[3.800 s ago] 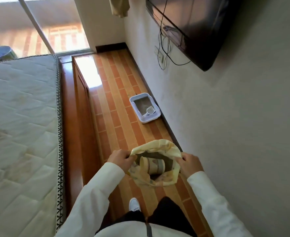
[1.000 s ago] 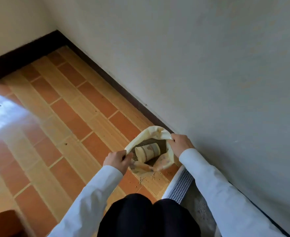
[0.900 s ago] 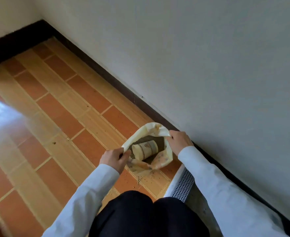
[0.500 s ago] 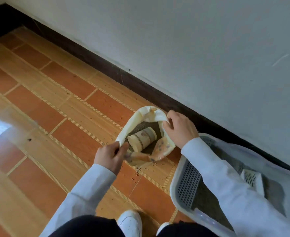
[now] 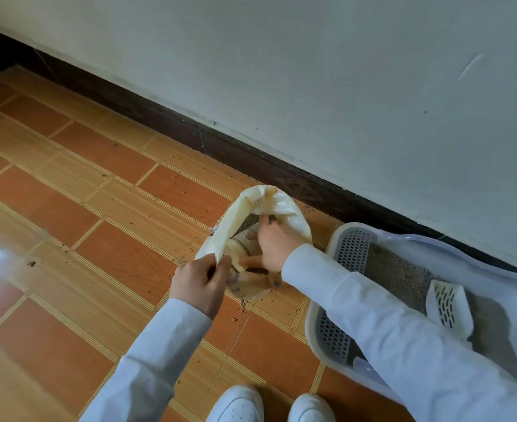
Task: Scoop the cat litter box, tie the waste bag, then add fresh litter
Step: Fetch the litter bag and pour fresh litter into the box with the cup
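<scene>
A pale yellow litter bag (image 5: 284, 208) stands open on the tiled floor beside the wall. My left hand (image 5: 198, 281) pinches its near rim. My right hand (image 5: 274, 242) reaches into the bag's mouth and lies on a paper cup (image 5: 243, 242) that sits on the grey litter inside; whether its fingers grip the cup is unclear. To the right, the white litter box (image 5: 321, 336) with a perforated grey ledge holds grey litter, and a white slotted scoop (image 5: 447, 303) lies in it.
A dark baseboard (image 5: 251, 156) runs along the white wall behind the bag. Litter grains are scattered on the orange tiles (image 5: 114, 254) near the bag. My two white shoes (image 5: 239, 405) stand at the bottom edge, close to the box.
I have carried the bag to the litter box and set it beside it. My right hand has left the bag's far rim and gone inside onto the cup.
</scene>
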`<state>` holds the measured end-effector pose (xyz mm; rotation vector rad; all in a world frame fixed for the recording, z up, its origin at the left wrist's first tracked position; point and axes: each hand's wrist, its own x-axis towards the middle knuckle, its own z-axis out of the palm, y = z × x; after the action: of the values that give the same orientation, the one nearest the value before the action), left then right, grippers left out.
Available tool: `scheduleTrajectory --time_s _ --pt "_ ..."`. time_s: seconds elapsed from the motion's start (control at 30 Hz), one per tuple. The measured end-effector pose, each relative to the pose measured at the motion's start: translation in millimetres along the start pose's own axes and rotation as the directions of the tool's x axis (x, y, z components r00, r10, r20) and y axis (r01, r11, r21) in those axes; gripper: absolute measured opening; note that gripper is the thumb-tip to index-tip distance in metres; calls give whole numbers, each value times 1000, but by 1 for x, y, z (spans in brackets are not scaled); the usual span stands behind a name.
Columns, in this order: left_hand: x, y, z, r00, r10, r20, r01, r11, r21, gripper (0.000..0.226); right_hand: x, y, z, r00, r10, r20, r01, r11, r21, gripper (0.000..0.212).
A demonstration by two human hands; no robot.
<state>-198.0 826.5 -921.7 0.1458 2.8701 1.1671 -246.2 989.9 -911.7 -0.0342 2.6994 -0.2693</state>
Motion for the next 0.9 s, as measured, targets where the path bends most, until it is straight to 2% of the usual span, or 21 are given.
scheduleTrajectory --time_s 0.1,0.27,0.37,0.47,0.57,0.63,0.67,0.77,0.9 --pt "-2 -1 6 1000 -6 -5 6 1000 -9 50 6 -1 10 999 14 30 -17 995 99 100" --pt "-6 -3 11 1000 9 -6 -9 999 -32 55 10 -4 24 992 -22 -128 36 994 105 94" --pt "-7 0 9 1000 18 -23 -20 997 -75 46 7 -5 25 961 -115 -252 104 993 -58 95" --pt "-10 1 12 999 20 -47 -26 991 -133 44 6 2 25 891 -197 -409 51 939 -341 90" --pt "-13 3 18 999 4 -38 -10 986 -168 45 15 6 36 902 -174 -396 6 921 -390 89" --pt "-14 5 21 999 8 -42 -16 981 -193 44 17 4 37 901 -150 -408 8 944 -329 74" --pt "-15 6 22 999 16 -41 -24 979 -202 43 17 3 38 911 -131 -392 5 952 -307 73" --pt "-13 6 22 999 12 -32 -18 980 -197 46 18 6 37 980 -125 -153 93 976 -199 83" --pt "-12 6 25 1000 11 0 -10 985 -174 54 12 12 23 995 -81 61 73 990 123 73"
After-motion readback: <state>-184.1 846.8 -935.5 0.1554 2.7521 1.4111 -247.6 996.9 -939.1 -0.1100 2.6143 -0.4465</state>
